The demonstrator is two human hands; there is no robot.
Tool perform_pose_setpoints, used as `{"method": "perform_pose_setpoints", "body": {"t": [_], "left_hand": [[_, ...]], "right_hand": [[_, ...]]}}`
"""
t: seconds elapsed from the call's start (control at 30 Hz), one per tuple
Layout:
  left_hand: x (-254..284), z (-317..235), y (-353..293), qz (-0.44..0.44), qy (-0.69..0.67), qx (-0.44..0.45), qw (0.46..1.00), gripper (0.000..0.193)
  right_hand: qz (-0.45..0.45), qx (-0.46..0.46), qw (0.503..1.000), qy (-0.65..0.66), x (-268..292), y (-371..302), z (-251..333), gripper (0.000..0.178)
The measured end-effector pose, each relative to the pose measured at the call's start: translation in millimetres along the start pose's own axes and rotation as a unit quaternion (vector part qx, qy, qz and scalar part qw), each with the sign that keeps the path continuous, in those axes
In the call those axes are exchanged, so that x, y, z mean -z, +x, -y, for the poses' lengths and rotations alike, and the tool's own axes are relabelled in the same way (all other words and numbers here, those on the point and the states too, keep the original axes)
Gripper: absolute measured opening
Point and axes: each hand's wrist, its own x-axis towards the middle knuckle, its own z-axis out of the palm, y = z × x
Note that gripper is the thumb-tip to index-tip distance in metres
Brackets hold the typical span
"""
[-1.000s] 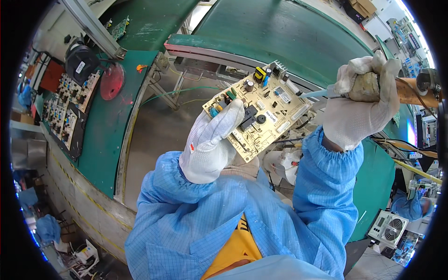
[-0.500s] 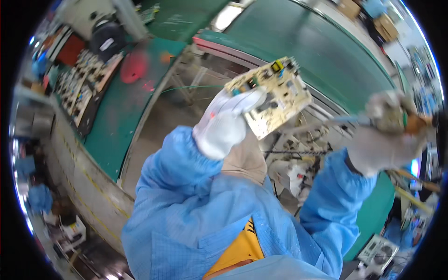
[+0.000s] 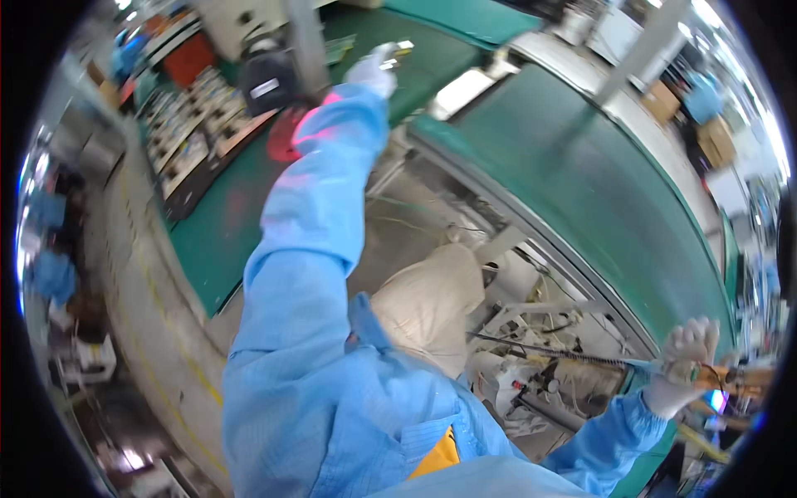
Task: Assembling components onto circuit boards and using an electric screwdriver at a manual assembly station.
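Observation:
My left arm reaches to the far left, over a green work surface. The white-gloved left hand [image 3: 371,76] is closed at its end. At its fingertips shows a small part of a circuit board [image 3: 400,51] with shiny and yellow bits; the rest is hidden or too small to tell. My right hand [image 3: 687,353], also in a white glove, is at the right rim. Its upper fingers curl loosely, and a pale thing lies against the palm, its kind unclear. A light blue piece and an orange-brown piece [image 3: 726,379] show on either side of this hand.
A green conveyor belt [image 3: 581,174] curves across the far right, with a metal frame along its edge. A dark coiled cord [image 3: 548,350] crosses above machinery below. Many small parts [image 3: 199,124] fill a rack at left, beside a black box [image 3: 270,81] and a post.
My left hand has swung from the middle out to the far left, taking the circuit board along. My right hand sits lower in the picture. The whole view has shifted.

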Motion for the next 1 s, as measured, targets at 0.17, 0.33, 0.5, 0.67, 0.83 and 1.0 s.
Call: {"method": "perform_pose_setpoints", "body": {"t": [0.17,0.33,0.5,0.67,0.83,1.0], "left_hand": [[14.8,32.2,14.8,0.036,0.091,-0.027,0.995,0.066],[-4.8,-92.9,-35.1,-0.025,0.017,-0.117,0.993,0.051],[-42.7,-205.6,-163.9,0.054,-0.118,-0.488,0.863,0.055],[-50.6,-212.1,-189.4,0.038,-0.022,-0.505,0.862,0.054],[-48.6,-218.4,-187.3,0.079,-0.009,-0.494,0.866,0.054],[-55.2,-209.1,-190.4,0.099,0.037,-0.475,0.873,0.053]], "right_hand": [[-0.141,-0.142,0.967,-0.155,80.1,36.1,-16.6,0.04],[-0.27,-0.134,0.663,-0.686,189.6,49.7,-15.9,0.056],[-0.299,-0.219,0.403,-0.837,294.6,34.3,-2.6,0.069],[-0.287,-0.167,0.378,-0.864,335.8,70.5,-2.5,0.074],[-0.297,-0.09,0.493,-0.813,402.1,73.5,7.4,0.074],[-0.308,-0.183,0.42,-0.834,400.3,91.7,-2.0,0.077]]}}
